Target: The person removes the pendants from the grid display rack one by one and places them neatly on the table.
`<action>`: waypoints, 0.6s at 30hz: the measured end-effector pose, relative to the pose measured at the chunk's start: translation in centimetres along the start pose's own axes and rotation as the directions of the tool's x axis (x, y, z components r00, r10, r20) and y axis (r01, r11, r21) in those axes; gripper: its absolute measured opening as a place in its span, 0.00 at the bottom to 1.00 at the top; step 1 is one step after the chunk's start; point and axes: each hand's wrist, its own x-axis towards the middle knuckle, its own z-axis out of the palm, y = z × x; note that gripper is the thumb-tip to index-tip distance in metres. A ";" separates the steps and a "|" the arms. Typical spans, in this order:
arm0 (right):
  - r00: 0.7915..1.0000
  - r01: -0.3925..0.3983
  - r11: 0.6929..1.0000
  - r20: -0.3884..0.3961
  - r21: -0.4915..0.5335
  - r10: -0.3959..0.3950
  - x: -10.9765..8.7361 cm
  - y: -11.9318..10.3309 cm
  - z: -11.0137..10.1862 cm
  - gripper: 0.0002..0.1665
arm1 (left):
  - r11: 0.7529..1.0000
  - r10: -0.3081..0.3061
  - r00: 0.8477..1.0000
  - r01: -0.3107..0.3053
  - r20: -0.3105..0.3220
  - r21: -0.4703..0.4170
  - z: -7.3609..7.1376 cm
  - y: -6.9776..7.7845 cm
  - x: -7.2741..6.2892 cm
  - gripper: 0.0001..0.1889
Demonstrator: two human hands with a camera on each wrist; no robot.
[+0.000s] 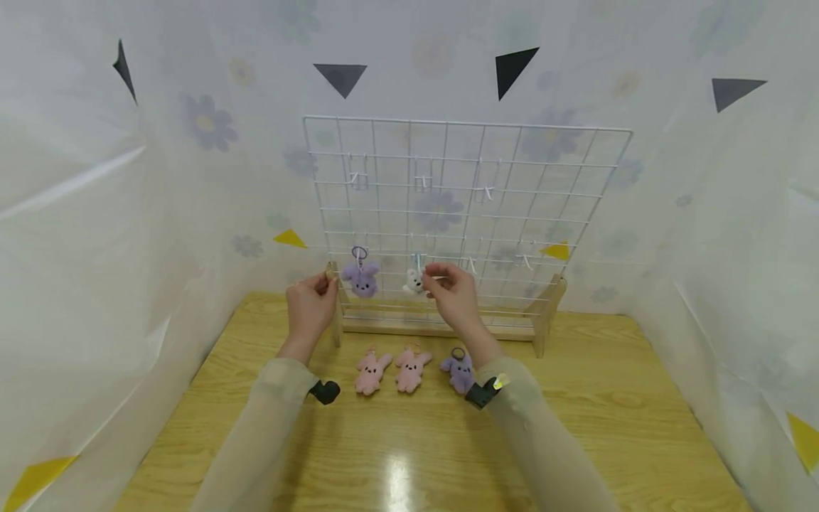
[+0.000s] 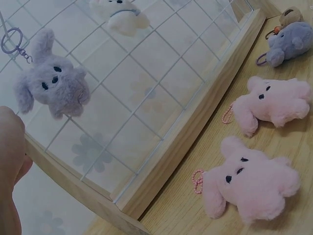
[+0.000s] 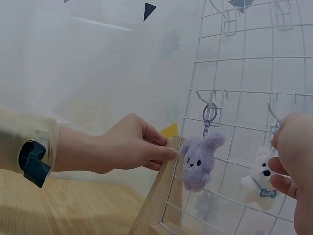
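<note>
Right grip (image 1: 456, 293): fingers bent beside white toy (image 1: 412, 285) at lower hook (image 3: 273, 112); whether it is pinched cannot be told. Left grip (image 1: 311, 304): wooden post (image 1: 337, 323) pinched. Purple toy (image 1: 363, 282): already hung. Unhung, on tabletop (image 1: 595, 427): two pink toys (image 1: 411, 371), second purple toy (image 1: 459, 375), brown item (image 2: 292, 16).

Left arm (image 1: 265, 416): stretched forward, slanting inward | left hand (image 1: 310, 306): thumb and bent fingers pinched together | right arm (image 1: 544, 434): stretched forward, slanting inward | right hand (image 1: 454, 291): fingers curled toward thumb | hands: apart, similar height
</note>
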 end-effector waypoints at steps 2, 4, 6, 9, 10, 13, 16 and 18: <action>1.000 0.009 1.000 -0.011 -0.005 -0.009 0.2 -0.1 0.1 0.10 | 1.000 0.003 1.000 -0.003 0.000 0.007 0.0 0.0 0.0 0.12; 1.000 0.018 1.000 -0.024 -0.013 -0.018 0.3 -0.1 0.3 0.10 | 1.000 0.005 1.000 -0.005 0.002 0.011 0.1 -0.1 0.1 0.12; 0.999 0.026 0.999 -0.032 -0.021 -0.027 0.5 -0.1 0.4 0.10 | 1.000 0.008 1.000 -0.008 0.001 0.009 0.1 -0.1 0.0 0.12; 0.999 0.032 0.999 -0.035 -0.031 -0.033 0.7 -0.2 0.5 0.10 | 1.000 0.007 1.000 -0.007 -0.003 0.008 0.1 -0.1 0.0 0.12; 0.999 0.032 0.999 -0.033 -0.033 -0.033 0.7 -0.3 0.6 0.11 | 1.000 0.006 1.000 -0.005 -0.004 0.010 0.1 -0.2 0.0 0.12; 0.999 0.034 0.999 -0.023 -0.034 -0.035 0.8 -0.4 0.7 0.11 | 1.000 0.000 1.000 0.000 -0.005 0.015 0.1 -0.2 0.0 0.12; 0.999 0.044 0.999 -0.019 -0.027 -0.044 1.0 -0.3 0.8 0.12 | 1.000 0.003 1.000 -0.003 -0.006 0.023 0.1 -0.2 0.0 0.13; 0.999 0.045 0.999 -0.022 -0.024 -0.046 1.1 -0.3 1.0 0.12 | 1.000 0.008 1.000 -0.008 -0.006 0.025 0.1 -0.1 0.0 0.13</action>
